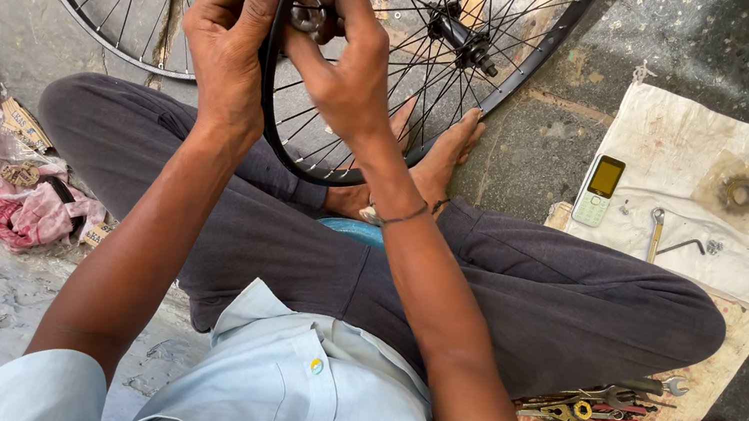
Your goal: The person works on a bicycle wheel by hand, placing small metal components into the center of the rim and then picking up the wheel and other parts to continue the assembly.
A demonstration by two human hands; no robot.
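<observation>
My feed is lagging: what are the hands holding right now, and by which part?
Both hands, left hand and right hand, grip the black bicycle wheel at its upper rim.

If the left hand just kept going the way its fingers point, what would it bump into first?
The left hand is already against the black wheel rim it grips, so the rim comes first. Just past it sits the right hand, though depth is hard to judge.
</observation>
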